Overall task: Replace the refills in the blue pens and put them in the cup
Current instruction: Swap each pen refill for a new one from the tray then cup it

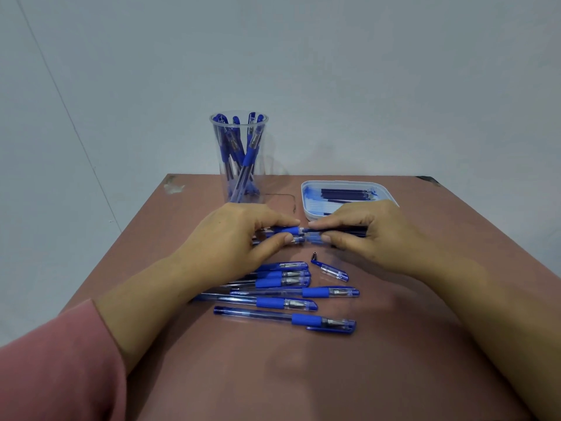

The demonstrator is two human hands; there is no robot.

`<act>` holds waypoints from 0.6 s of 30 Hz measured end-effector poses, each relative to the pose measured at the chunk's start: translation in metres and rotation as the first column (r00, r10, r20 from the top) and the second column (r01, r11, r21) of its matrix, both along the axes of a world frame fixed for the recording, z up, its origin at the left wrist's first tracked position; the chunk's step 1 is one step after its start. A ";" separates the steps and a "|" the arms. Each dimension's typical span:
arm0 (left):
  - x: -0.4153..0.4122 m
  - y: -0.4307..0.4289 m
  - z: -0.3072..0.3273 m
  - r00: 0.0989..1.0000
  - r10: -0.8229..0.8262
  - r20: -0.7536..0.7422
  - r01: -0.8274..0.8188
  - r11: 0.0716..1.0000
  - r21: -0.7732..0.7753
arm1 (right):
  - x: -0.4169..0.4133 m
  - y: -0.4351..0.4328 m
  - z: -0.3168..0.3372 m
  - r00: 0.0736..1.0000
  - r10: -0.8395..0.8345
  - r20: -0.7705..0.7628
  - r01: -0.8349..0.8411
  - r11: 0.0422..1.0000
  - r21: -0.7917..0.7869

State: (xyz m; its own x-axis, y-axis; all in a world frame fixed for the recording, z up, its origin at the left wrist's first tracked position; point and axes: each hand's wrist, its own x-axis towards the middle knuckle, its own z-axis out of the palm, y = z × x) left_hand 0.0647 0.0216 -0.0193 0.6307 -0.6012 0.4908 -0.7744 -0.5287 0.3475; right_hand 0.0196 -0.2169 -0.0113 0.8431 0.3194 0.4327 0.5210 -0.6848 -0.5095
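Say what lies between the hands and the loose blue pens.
Head view: a small dark metal tip and a detached clear pen cap with blue clip.

Six capped pens [306, 320] are counted lying on the table [273, 375], together with one loose cap [334, 271] and one small tip [314, 256]. One cup [261, 165] is seen, holding several more pens whose number cannot be told, and one tray [343, 182] with refills [346, 192] too closely packed to be counted. Two hands are seen, the left hand [239, 229] and the right hand [373, 229], and the number of pens held between them cannot be made out.
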 end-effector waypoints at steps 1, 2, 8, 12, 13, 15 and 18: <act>0.002 0.001 0.000 1.000 0.015 -0.006 -0.015 1.000 -0.002 | 0.001 -0.003 0.001 1.000 -0.017 -0.008 0.017 1.000 0.004; 0.003 0.002 -0.001 0.999 0.032 -0.014 -0.032 0.999 -0.008 | 0.001 -0.009 0.001 0.999 -0.031 -0.013 0.031 0.999 0.012; 0.009 0.004 -0.003 0.993 0.113 -0.033 -0.115 0.993 -0.041 | 0.002 -0.043 0.011 0.985 -0.169 -0.046 0.170 0.985 0.018; 0.009 0.003 -0.003 0.993 0.110 -0.049 -0.112 0.993 -0.029 | 0.010 -0.048 0.004 0.981 -0.190 -0.037 0.178 0.962 -0.206; 0.008 0.003 -0.003 0.993 0.105 -0.056 -0.107 0.994 -0.027 | 0.013 -0.049 0.002 0.984 -0.180 -0.021 0.168 0.951 -0.258; 0.007 0.002 -0.002 0.993 0.098 -0.062 -0.100 0.995 -0.030 | 0.018 -0.051 0.000 0.984 -0.171 0.043 0.176 0.929 -0.325; 0.006 0.002 -0.001 0.994 0.095 -0.060 -0.097 0.995 -0.035 | 0.022 -0.052 0.001 0.964 -0.181 0.196 0.236 0.921 -0.311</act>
